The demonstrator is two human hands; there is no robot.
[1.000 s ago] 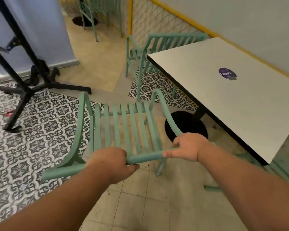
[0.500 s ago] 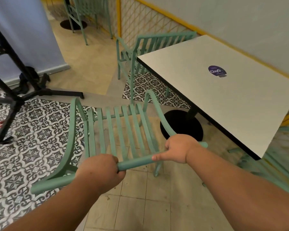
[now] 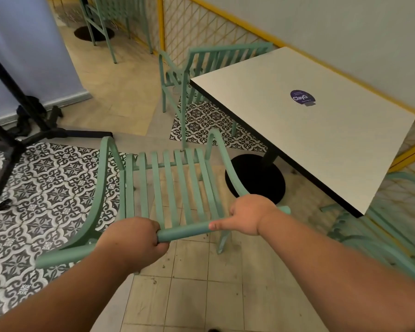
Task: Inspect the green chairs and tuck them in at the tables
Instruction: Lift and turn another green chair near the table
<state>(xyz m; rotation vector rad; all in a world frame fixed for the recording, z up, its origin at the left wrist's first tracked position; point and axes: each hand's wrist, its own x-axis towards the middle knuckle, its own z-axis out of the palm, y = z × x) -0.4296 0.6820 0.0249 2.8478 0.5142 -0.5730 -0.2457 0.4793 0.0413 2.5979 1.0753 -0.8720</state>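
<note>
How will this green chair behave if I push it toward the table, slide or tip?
Probably stiff: the chair shows straight slats, with the left hand and right hand gripping its top rail. Open slats suggest it's fairly light. Pushed that high, thin legs may catch on the floor and tip it.

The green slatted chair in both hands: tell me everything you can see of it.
The green slatted chair, mint-coloured and seemingly painted metal, has a seat of parallel slats, two curved armrests and a rounded top rail. Seen from behind and above, it faces away from the person. The left hand and right hand both grip the top rail. It is beside the white square table, not tucked under it; whether all legs touch the floor cannot be told.
</note>
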